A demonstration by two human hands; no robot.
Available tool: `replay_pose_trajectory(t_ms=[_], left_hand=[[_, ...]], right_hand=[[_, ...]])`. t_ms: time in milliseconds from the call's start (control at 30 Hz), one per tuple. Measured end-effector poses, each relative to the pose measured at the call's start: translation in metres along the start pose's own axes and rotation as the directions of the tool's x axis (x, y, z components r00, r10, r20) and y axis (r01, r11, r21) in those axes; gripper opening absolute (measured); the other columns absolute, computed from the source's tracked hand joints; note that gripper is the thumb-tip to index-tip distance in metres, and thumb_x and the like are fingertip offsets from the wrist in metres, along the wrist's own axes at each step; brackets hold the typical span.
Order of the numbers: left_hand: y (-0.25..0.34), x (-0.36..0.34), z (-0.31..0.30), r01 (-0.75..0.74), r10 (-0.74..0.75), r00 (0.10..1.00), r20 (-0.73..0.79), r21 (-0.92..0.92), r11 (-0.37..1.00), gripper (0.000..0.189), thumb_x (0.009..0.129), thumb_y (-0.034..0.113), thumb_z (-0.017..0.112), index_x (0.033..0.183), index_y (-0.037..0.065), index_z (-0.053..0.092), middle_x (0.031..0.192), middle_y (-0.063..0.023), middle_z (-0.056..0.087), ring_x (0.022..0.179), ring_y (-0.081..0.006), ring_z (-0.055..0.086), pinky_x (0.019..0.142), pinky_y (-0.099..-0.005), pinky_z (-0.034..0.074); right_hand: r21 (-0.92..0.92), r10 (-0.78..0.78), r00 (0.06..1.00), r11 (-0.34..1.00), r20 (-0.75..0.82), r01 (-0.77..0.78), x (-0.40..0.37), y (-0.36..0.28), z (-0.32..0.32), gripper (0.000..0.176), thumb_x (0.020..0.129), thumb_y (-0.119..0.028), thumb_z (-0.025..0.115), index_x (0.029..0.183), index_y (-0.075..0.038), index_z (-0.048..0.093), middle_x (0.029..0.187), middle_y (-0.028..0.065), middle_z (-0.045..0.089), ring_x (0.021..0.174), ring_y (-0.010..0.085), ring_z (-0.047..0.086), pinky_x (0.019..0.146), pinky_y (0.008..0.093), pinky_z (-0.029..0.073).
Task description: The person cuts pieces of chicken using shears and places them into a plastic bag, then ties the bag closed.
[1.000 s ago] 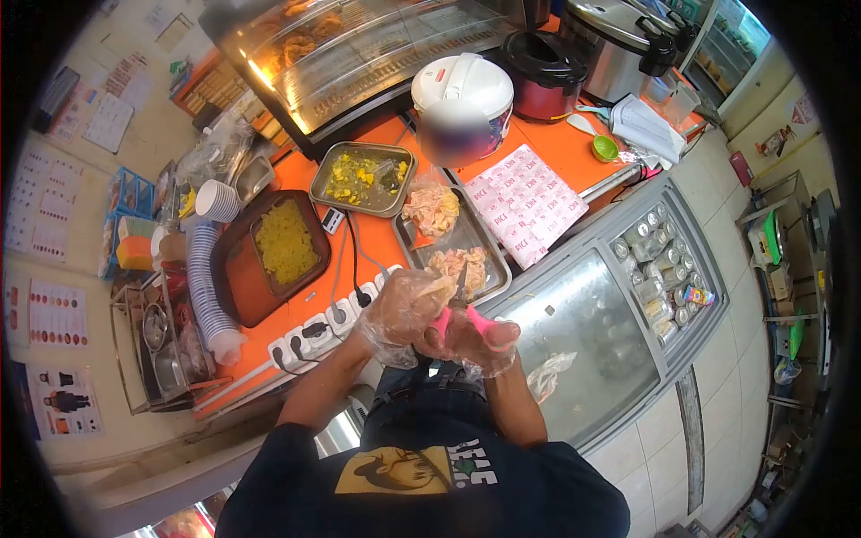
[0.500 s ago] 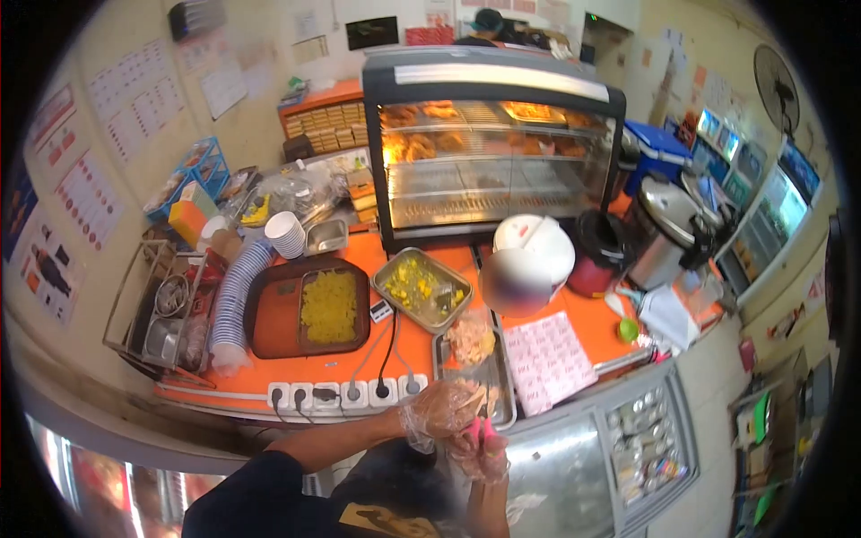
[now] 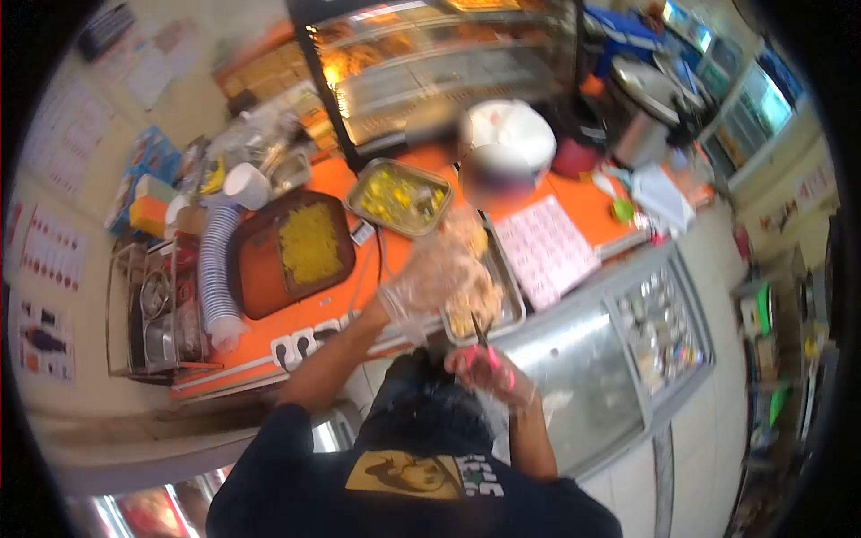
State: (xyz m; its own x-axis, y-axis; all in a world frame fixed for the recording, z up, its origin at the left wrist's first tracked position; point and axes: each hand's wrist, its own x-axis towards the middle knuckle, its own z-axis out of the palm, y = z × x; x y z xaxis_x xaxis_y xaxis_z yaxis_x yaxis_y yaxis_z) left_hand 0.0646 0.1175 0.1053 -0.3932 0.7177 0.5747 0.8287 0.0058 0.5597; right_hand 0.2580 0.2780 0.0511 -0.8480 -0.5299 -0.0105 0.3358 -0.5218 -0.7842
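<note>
My right hand [image 3: 493, 375], in a clear plastic glove, grips a pair of scissors [image 3: 482, 351] by the pink handles. The dark blades point up toward the near end of a metal tray [image 3: 516, 309]. Pale shredded meat, which looks like chicken [image 3: 475, 303], lies in that tray, with another heap farther back. Over the tray's left side reaches my left hand [image 3: 439, 273], gloved as well; motion blurs its fingers, and I cannot tell whether they hold anything. Just beyond stands a metal pan [image 3: 359, 199] of yellow pieces.
A brown tray [image 3: 256, 269] with yellow food and a row of stacked cups [image 3: 220, 278] lie on the left. Pink printed paper [image 3: 543, 247] is right of the meat tray. A white bucket [image 3: 511, 130] and a glass warmer [image 3: 430, 76] stand behind. A glass-topped freezer [image 3: 583, 377] is at right.
My hands were close together at the scissors. Now my left hand is over the meat tray, while my right hand holds the scissors apart from it. The view has tilted down.
</note>
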Motion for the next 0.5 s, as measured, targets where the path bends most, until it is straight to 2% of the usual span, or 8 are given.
replay_pose_trajectory(t_ms=[33,100,167,233,267,367,400,500], left_hand=[[-0.014,-0.002,-0.001,-0.244,0.244,0.969,0.043,0.34,0.908,0.035,0.093,0.035,0.054,0.087,0.003,0.066,0.085,-0.0071,0.064,0.077,-0.0177,0.06,0.064,-0.0315,0.048],[0.017,0.019,-0.016,0.144,-0.154,0.982,0.111,0.085,0.986,0.036,0.093,0.035,0.053,0.083,0.002,0.065,0.077,-0.0051,0.062,0.07,-0.0146,0.057,0.06,-0.0298,0.046],[0.046,0.042,-0.033,0.463,-0.436,0.862,0.259,-0.048,0.885,0.036,0.093,0.034,0.053,0.079,0.002,0.063,0.071,-0.004,0.059,0.065,-0.0125,0.054,0.058,-0.0287,0.044],[0.059,0.054,-0.043,0.678,-0.6,0.688,0.407,-0.068,0.732,0.037,0.093,0.033,0.053,0.075,0.002,0.06,0.066,-0.0039,0.056,0.062,-0.0113,0.052,0.056,-0.0283,0.042],[0.053,0.047,-0.04,0.705,-0.591,0.688,0.421,-0.196,0.681,0.039,0.093,0.035,0.055,0.071,0.003,0.056,0.062,-0.0024,0.053,0.058,-0.0099,0.049,0.054,-0.0269,0.041],[0.078,0.059,-0.051,0.75,-0.594,0.636,0.493,-0.213,0.626,0.039,0.093,0.036,0.057,0.072,0.003,0.057,0.063,-0.0015,0.053,0.058,-0.0092,0.049,0.054,-0.0262,0.04],[0.075,0.052,-0.047,0.809,-0.634,0.582,0.509,-0.28,0.517,0.037,0.091,0.036,0.06,0.073,0.003,0.057,0.064,-0.0008,0.053,0.059,-0.0092,0.048,0.054,-0.0264,0.04],[0.055,0.032,-0.041,0.772,-0.603,0.602,0.524,-0.192,0.605,0.033,0.089,0.033,0.062,0.077,0.003,0.059,0.066,-0.0005,0.054,0.063,-0.0096,0.051,0.056,-0.0265,0.041]], right_hand=[[-0.02,-0.078,0.997,0.997,-0.001,0.078,0.002,0.003,0.004,0.082,0.069,-0.08,0.06,0.101,-0.005,0.056,0.109,0.0095,0.052,0.078,0.0094,0.046,0.069,0.0238,0.038],[-0.018,-0.053,0.998,0.998,-0.025,0.053,0.014,0.005,0.003,0.082,0.07,-0.081,0.057,0.101,-0.005,0.057,0.11,0.0099,0.053,0.079,0.0096,0.046,0.069,0.0237,0.038],[0.031,-0.01,0.997,0.999,-0.078,0.013,0.03,-0.002,0.011,0.082,0.072,-0.082,0.054,0.101,-0.005,0.057,0.11,0.01,0.054,0.08,0.01,0.046,0.069,0.024,0.038],[0.11,-0.164,0.986,0.98,-0.014,0.164,0.045,0.003,0.012,0.082,0.073,-0.082,0.052,0.101,-0.004,0.057,0.109,0.0099,0.055,0.08,0.0105,0.047,0.07,0.0241,0.037],[0.153,-0.242,0.97,0.96,0.017,0.237,0.051,0.005,0.011,0.083,0.074,-0.082,0.051,0.101,-0.004,0.057,0.108,0.0099,0.055,0.081,0.0107,0.047,0.07,0.0241,0.037],[0.213,-0.345,0.93,0.925,0.127,0.314,0.064,0.003,0.0,0.075,0.075,-0.079,0.055,0.096,-0.007,0.057,0.105,0.0089,0.057,0.098,0.0125,0.051,0.076,0.0214,0.036],[0.22,-0.335,0.938,0.925,0.089,0.309,0.065,-0.001,0.0,0.075,0.075,-0.079,0.054,0.096,-0.007,0.058,0.104,0.0092,0.057,0.099,0.0131,0.051,0.076,0.0216,0.036],[0.239,-0.328,0.944,0.92,0.043,0.309,0.064,-0.008,0.0,0.077,0.074,-0.08,0.054,0.095,-0.006,0.059,0.102,0.0102,0.057,0.098,0.0146,0.051,0.075,0.0221,0.036]])
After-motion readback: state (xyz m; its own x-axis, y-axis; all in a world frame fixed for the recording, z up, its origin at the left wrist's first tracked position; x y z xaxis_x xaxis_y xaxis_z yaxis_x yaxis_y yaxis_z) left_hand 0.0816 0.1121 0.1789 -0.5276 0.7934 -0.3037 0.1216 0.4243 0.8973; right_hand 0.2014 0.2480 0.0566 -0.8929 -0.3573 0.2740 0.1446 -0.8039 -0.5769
